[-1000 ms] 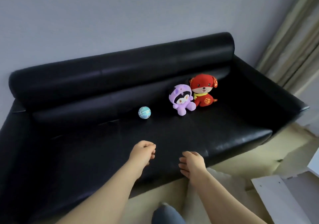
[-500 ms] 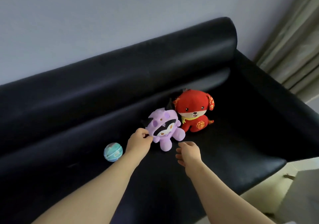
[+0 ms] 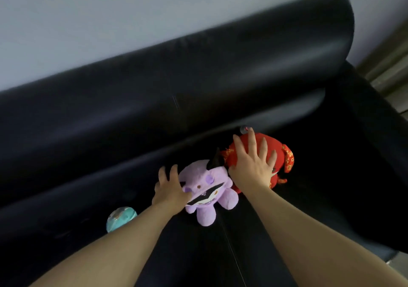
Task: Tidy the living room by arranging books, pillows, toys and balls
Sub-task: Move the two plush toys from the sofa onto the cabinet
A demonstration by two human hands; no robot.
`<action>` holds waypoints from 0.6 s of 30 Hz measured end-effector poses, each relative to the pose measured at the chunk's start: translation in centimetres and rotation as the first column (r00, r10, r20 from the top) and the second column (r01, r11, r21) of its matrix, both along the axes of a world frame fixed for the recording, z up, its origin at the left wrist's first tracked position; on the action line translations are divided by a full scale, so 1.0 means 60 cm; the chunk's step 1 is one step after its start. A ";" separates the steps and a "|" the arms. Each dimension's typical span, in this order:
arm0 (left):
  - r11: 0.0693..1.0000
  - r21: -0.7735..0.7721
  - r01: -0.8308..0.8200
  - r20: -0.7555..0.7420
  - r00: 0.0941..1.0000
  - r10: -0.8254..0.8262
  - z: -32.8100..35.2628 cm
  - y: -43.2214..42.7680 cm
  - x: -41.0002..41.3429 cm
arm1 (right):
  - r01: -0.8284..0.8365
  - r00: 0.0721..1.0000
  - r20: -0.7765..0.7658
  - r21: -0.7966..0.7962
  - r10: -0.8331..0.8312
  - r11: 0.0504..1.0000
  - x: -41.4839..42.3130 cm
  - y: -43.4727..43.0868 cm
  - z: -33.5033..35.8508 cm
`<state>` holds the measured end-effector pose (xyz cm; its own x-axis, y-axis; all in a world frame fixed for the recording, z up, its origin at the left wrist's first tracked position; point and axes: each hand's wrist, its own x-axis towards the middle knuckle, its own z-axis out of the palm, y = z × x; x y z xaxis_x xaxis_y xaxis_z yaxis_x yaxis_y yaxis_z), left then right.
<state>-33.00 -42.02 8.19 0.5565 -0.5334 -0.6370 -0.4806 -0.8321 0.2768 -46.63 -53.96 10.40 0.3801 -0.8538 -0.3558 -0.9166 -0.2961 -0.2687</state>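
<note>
Soft daylight, slight motion blur
Pale sheen streaks the back of the black sofa [image 3: 242,70]; its seat sinks into near-black shadow. The wall [image 3: 110,21] is evenly lit, the ball [image 3: 121,218] smeared; straight lines bow near the edges.

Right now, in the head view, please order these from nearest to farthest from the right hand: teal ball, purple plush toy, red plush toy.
1. red plush toy, under the right hand.
2. purple plush toy, just left of it.
3. teal ball, farthest left.

Right hand [image 3: 251,169] now on red plush [image 3: 279,147], left hand [image 3: 170,192] touching purple plush [image 3: 209,180]
</note>
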 end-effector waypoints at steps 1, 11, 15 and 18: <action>1.000 0.004 0.013 -0.008 1.000 -0.013 -0.004 0.001 0.001 | -0.040 0.997 -0.068 0.017 0.041 0.999 -0.002 -0.009 -0.006; 0.997 0.016 0.073 -0.069 0.995 -0.072 -0.032 0.018 0.018 | -0.142 0.958 -0.266 -0.120 0.106 0.983 -0.019 -0.014 -0.049; 0.994 -0.112 -0.010 -0.244 0.970 -0.018 -0.004 0.050 0.021 | -0.117 0.974 -0.201 -0.069 0.101 0.991 -0.033 0.021 -0.034; 0.988 -0.142 -0.061 -0.261 0.965 0.022 0.020 0.071 0.021 | -0.065 0.985 -0.161 0.028 0.069 0.997 -0.062 0.061 -0.012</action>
<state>-31.76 -37.75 9.38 0.4071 -0.6124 -0.6777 -0.3422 -0.7902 0.5085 -50.37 -50.30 9.70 0.3723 -0.8193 -0.4360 -0.9267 -0.3541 -0.1258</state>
